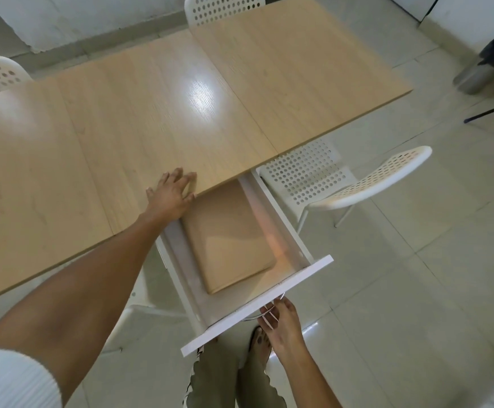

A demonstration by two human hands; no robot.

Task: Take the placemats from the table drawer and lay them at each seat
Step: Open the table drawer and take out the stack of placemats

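Left hand (171,195) lay flat, fingers spread, on the table (122,122) while right hand (281,320) gripped the handle (264,312) of the open drawer (254,307) holding tan placemats (229,237)

The drawer (292,260) stands pulled out from under the light wood surface (122,128), a tan stack of placemats (228,240) lying flat inside against its left wall. The left hand (170,197) rests flat on the surface edge, fingers spread, just above the stack. The right hand (281,322) curls its fingers round the thin metal handle (266,312) under the white drawer front — its grip partly hidden. White perforated chairs (343,184) ring the surface; a bin (487,66) stands far right.
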